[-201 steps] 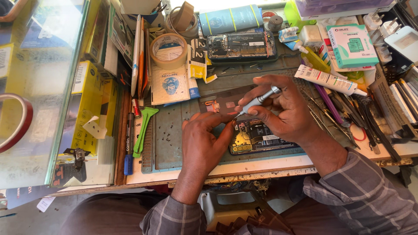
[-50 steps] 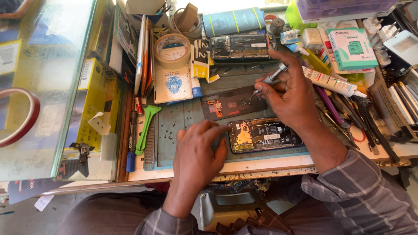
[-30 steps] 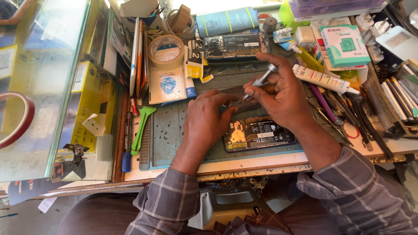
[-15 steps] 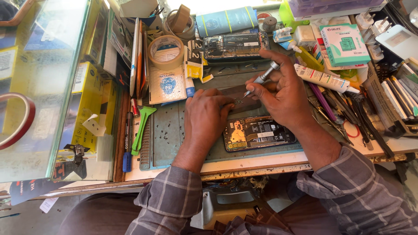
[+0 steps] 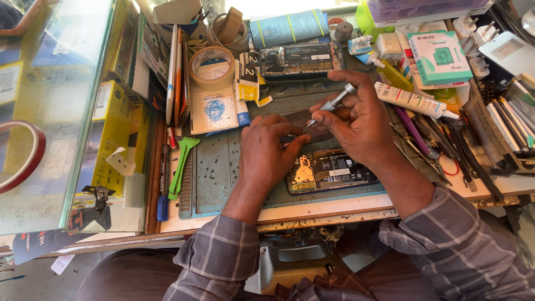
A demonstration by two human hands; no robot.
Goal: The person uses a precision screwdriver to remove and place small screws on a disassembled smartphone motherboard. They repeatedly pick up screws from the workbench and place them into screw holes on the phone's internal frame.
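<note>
My right hand (image 5: 359,122) grips a slim silver screwdriver (image 5: 334,103), its tip pointing down-left towards the fingertips of my left hand (image 5: 273,146). My left fingers pinch a tiny part at the tip, over a dark reddish plate (image 5: 304,120) on the grey-green work mat (image 5: 214,167). An opened phone (image 5: 331,170) with its gold and black insides showing lies on the mat just below both hands. Several tiny screws are scattered on the mat left of my left hand.
A second opened phone (image 5: 301,58) lies at the back. A roll of tape (image 5: 212,67), a green pry tool (image 5: 181,164), a white tube (image 5: 407,100), a green box (image 5: 440,56) and tweezers and tools at right crowd the bench. A glass case (image 5: 61,111) stands left.
My left hand rose from the mat beside the phone to meet the screwdriver tip. My right hand came back from the bench's rear and holds the tool over the reddish plate.
</note>
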